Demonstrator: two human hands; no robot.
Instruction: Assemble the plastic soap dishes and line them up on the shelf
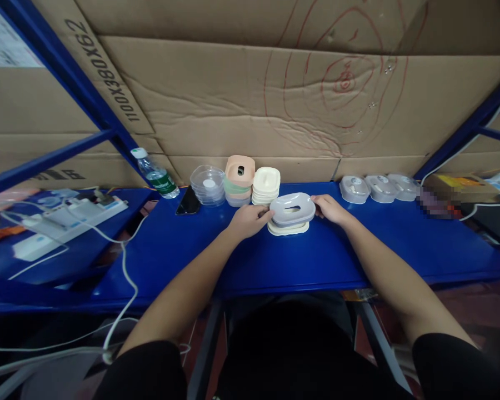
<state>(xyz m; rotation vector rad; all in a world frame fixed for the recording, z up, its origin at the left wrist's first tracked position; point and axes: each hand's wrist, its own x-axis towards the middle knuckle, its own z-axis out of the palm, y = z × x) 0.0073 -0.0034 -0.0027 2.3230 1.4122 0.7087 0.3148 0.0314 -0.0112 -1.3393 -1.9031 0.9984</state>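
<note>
A pale grey oval plastic dish (pixel 282 214) with a long slot in its middle sits between my hands, tilted slightly towards me. My left hand (pixel 250 220) is closed on its left end, thumb along the rim. At the opposite end, the fingers of my right hand (pixel 328 209) pinch the rim. Just under the dish is a cream plastic piece (pixel 289 230) with a wavy edge; whether they touch is hard to tell. Behind my left hand stand a stack of cream lids (pixel 267 180) and a stack of peach, green and grey slotted pieces (pixel 239 173).
Clear plastic bowls (pixel 207 188), a black phone (pixel 188 201) and a water bottle (pixel 158 176) stand to the left on the blue table (pixel 258 266). Three lidded clear containers (pixel 355 190) line the back right. A power strip (pixel 70 228) with white cables lies far left. Cardboard (pixel 216 100) walls the back.
</note>
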